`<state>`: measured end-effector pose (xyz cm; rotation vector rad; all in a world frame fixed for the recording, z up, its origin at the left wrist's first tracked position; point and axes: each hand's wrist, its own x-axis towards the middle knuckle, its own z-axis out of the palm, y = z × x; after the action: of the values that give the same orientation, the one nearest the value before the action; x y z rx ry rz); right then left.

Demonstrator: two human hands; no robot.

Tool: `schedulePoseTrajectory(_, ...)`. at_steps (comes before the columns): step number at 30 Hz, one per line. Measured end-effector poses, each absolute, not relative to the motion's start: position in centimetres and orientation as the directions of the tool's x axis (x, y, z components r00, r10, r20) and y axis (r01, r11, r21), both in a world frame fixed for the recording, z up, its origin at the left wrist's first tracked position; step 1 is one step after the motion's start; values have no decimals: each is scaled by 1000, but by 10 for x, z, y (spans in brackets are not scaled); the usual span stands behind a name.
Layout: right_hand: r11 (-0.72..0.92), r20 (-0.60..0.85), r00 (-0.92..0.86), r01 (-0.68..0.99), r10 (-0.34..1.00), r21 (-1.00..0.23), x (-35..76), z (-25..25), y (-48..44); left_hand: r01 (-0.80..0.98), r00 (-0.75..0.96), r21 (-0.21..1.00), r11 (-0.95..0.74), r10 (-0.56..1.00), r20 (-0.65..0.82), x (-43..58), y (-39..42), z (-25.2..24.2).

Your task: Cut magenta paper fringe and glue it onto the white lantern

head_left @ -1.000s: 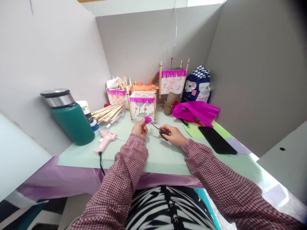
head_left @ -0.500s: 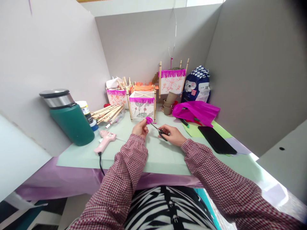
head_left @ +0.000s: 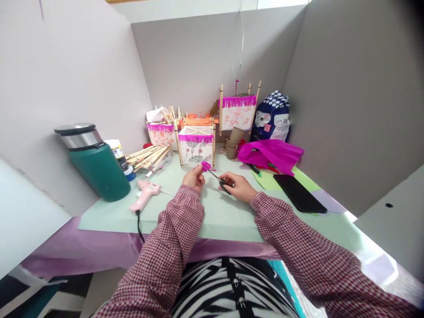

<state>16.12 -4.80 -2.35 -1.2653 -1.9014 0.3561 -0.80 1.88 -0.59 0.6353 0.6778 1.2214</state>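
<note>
My left hand (head_left: 193, 177) pinches a small piece of magenta fringed paper (head_left: 206, 166) above the pale green mat (head_left: 218, 212). My right hand (head_left: 239, 186) is closed round the black handles of small scissors (head_left: 221, 180), whose blades point up-left and meet the paper. Both hands hover mid-table, just in front of a small paper lantern (head_left: 196, 145) with a wooden stick frame and magenta fringe.
A green thermos (head_left: 94, 161), a glue bottle (head_left: 119, 154) and a pink glue gun (head_left: 145, 194) lie left. Wooden sticks (head_left: 149, 155), two more lanterns (head_left: 237, 111), paper cups (head_left: 233, 142), a dotted bag (head_left: 273, 118), magenta crepe paper (head_left: 271, 154) and a black phone (head_left: 299, 192) sit behind and right.
</note>
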Motion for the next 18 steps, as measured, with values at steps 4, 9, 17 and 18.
schedulePoseTrajectory(4,460,466,-175,637,867,-618,161,-25,-47,-621,201,752,221,972,-120,-8,19,-6)
schedulePoseTrajectory(9,467,472,-180,641,863,-609,162,-26,-47,-619,209,752,225,971,-118,-9,19,-7)
schedulePoseTrajectory(17,460,469,-175,649,865,-605,164,-28,-46,-615,212,753,232,969,-126,-8,18,-5)
schedulePoseTrajectory(18,458,468,-174,649,866,-608,164,-28,-46,-616,212,752,234,969,-128,-8,18,-5)
